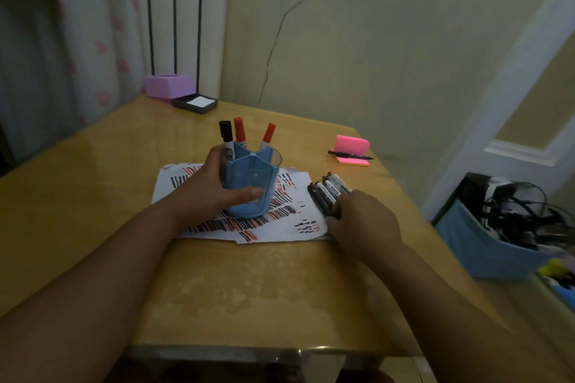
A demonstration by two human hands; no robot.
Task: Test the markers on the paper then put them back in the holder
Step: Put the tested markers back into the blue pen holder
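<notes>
Your left hand (214, 186) wraps the blue holder (253, 179), which stands on the scribbled paper (298, 221) with three markers (240, 130) in its far compartments. Your right hand (364, 222) curls round a black marker bundle (329, 192) just right of it; pink sticky notes (353, 146) lie beyond.

A single wide-angle camera is riding on the person's head, facing forward and tilting down over both forearms (130, 258) at the desk (93, 211). It is sitting close, within arm's reach: the holder (252, 186) is landing near mid-frame, the markers (329, 193) just right of it. The lens is also taking in the wall (389, 56) behind and a blue basket (466, 246) at the right edge.
</notes>
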